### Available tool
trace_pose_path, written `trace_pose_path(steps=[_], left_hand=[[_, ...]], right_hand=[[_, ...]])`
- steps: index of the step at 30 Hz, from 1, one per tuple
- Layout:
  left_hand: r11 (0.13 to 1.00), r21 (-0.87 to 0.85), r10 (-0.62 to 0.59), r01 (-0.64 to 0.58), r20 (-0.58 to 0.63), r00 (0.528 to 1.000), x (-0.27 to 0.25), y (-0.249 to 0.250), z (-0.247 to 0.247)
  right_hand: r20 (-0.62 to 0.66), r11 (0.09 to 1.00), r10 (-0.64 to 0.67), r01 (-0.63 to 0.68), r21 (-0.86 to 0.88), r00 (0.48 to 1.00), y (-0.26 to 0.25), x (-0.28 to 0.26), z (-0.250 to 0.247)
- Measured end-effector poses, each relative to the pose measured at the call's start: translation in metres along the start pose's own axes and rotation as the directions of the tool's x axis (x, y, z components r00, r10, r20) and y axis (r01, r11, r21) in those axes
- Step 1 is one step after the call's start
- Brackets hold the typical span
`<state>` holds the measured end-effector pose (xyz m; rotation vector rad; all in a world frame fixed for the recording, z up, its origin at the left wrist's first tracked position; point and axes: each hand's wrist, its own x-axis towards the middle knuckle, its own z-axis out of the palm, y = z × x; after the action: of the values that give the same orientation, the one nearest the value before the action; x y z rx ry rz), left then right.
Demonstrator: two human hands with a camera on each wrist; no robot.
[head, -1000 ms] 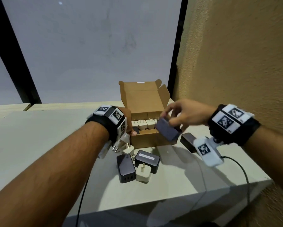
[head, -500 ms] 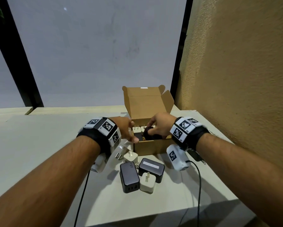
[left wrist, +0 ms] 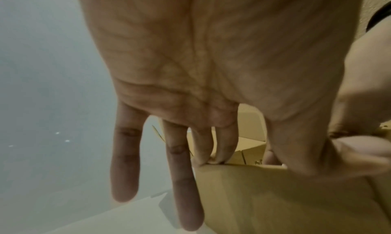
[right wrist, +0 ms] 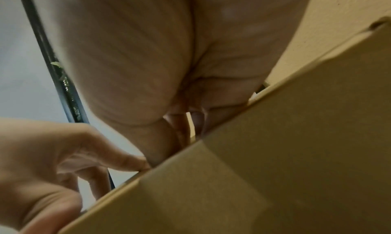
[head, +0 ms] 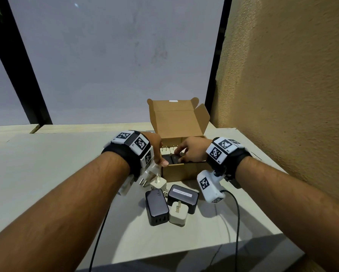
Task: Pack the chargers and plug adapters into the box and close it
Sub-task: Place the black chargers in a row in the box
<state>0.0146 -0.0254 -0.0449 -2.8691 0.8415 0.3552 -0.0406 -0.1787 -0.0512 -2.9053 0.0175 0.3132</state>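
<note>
The brown cardboard box [head: 181,170] stands open on the table, lid [head: 174,118] upright. My left hand [head: 156,152] grips its left wall: two fingers [left wrist: 213,150] hook over the rim, the thumb lies on the front. My right hand [head: 188,153] reaches into the box and pinches a dark charger [head: 173,159] lying low at the front. White plugs [head: 165,150] stand prongs-up behind it. In front of the box lie a black 65 W charger [head: 156,207], a labelled black charger [head: 183,196] and two white plugs [head: 178,213] [head: 158,182].
A white pronged adapter [head: 148,174] lies under my left wrist. A dark charger [head: 236,183] is mostly hidden behind my right wrist. A rough tan wall [head: 282,95] rises close on the right. The table's front edge [head: 184,250] is near, with cables hanging over it.
My right hand carried the dark charger from the box's right side into the box and lowered it. The left hand kept its hold on the box wall.
</note>
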Motion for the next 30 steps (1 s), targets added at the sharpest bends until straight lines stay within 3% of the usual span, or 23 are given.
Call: trace_pose_path(steps=[6,12,14,17,19,24,30], left_hand=[[0.997,0.08,-0.005,0.003,0.017,1.0,0.007,0.002,0.0],[0.991,0.137,0.005,-0.008,0.024,1.0,0.007,0.001,0.001],[0.99,0.14,0.002,-0.006,0.03,1.0,0.005,0.001,0.0],[0.992,0.127,-0.003,-0.003,0.046,0.999,0.003,0.002,-0.002],[0.993,0.119,-0.019,0.012,0.054,0.998,0.001,0.004,-0.002],[0.993,0.115,-0.043,0.038,0.035,0.998,0.001,0.008,-0.002],[0.993,0.116,-0.016,0.014,0.014,1.0,-0.004,0.011,-0.001]], right_hand=[[0.04,0.996,-0.022,0.018,0.084,0.999,0.007,-0.007,0.001],[-0.099,0.977,-0.176,0.186,0.107,0.979,-0.006,-0.048,-0.015],[0.01,0.964,-0.261,0.26,0.048,0.965,-0.013,-0.069,-0.009],[0.265,0.929,-0.336,0.365,-0.066,0.904,-0.016,-0.09,0.007],[0.33,0.91,-0.35,0.402,-0.104,0.877,-0.015,-0.094,0.014],[0.247,0.918,-0.309,0.356,-0.174,0.918,-0.007,-0.094,0.024],[0.185,0.959,-0.229,0.254,-0.123,0.956,0.021,-0.095,0.017]])
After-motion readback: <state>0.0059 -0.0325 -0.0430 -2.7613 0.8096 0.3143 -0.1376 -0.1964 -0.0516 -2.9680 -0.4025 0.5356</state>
